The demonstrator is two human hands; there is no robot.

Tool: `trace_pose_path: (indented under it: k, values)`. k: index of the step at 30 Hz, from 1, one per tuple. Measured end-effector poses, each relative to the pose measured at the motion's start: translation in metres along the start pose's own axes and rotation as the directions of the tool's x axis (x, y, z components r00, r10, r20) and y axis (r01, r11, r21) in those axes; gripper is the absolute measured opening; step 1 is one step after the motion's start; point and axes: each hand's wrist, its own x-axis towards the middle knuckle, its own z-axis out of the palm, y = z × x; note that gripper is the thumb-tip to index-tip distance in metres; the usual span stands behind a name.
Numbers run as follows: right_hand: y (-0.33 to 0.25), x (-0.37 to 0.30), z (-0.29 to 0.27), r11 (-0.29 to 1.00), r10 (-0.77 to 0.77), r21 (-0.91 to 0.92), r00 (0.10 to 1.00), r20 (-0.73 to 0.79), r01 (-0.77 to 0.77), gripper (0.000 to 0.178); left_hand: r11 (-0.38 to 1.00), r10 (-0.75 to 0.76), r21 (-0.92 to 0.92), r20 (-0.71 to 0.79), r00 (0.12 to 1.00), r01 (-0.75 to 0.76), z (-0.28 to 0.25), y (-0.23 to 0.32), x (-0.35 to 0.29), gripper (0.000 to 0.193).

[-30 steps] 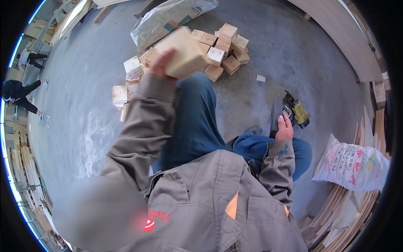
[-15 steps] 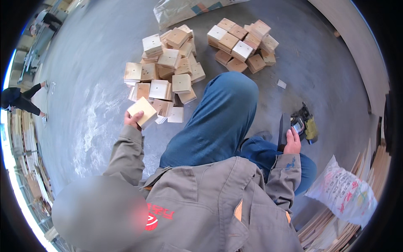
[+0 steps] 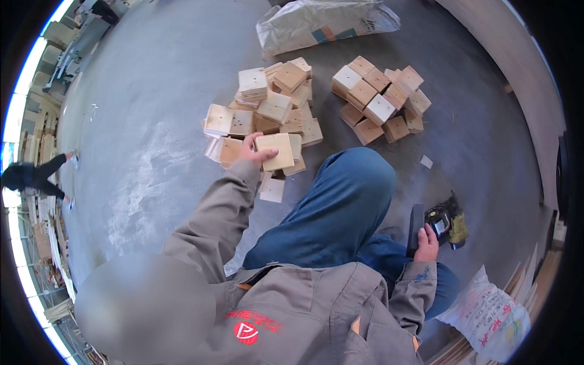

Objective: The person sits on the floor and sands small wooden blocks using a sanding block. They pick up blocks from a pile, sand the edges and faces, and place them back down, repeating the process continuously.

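Observation:
My left hand (image 3: 253, 154) grips a pale square wooden block (image 3: 277, 152), its thumb across the upper face. It is over the near part of the left pile of square wooden pieces (image 3: 277, 108); whether the block touches those beneath cannot be seen. My right hand (image 3: 427, 248), beside my right knee, is closed on a dark, flat, long object (image 3: 417, 222) standing on edge, its kind unclear. Just beyond these fingers lies a black device (image 3: 439, 222) with a yellow-green part.
A second pile of square wooden pieces (image 3: 380, 103) lies farther right. Behind stands a large whitish sack (image 3: 325, 27). A small white piece (image 3: 426, 161) is on the floor. A printed white bag (image 3: 490, 316) rests on planks at lower right. One person (image 3: 39, 176) walks at far left.
My left hand has carried the wooden block forward and right, from beside the left pile to over it. The right hand keeps its hold. The whole view has shifted slightly.

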Motion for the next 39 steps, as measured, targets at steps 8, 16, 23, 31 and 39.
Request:
trace_pose_path:
  k: [8, 16, 23, 31, 39]
  values:
    - [-0.011, -0.009, -0.006, 0.998, 0.059, -0.021, 0.998, -0.017, -0.059, 0.046, 0.956, -0.03, 0.292, 0.087, 0.996, 0.003, 0.053, 0.0, 0.096, 0.101]
    - [-0.016, -0.007, 0.005, 0.992, 0.125, 0.002, 0.992, 0.013, -0.125, 0.048, 0.759, 0.033, 0.637, 0.175, 0.984, -0.139, 0.031, -0.031, 0.118, 0.104]
    - [-0.023, -0.005, 0.018, 0.994, 0.104, 0.018, 0.994, 0.03, -0.105, 0.052, 0.766, -0.005, 0.637, 0.141, 0.99, -0.087, 0.033, -0.036, 0.117, 0.102]
    - [-0.04, -0.01, 0.025, 0.988, 0.151, 0.034, 0.988, 0.034, -0.152, 0.051, 0.817, -0.019, 0.57, 0.183, 0.983, -0.091, 0.021, -0.053, 0.137, 0.085]
    - [-0.046, -0.01, 0.027, 0.997, 0.067, -0.045, 0.998, 0.009, -0.066, 0.052, 0.667, 0.015, 0.734, 0.156, 0.988, -0.126, 0.011, -0.039, 0.128, 0.073]
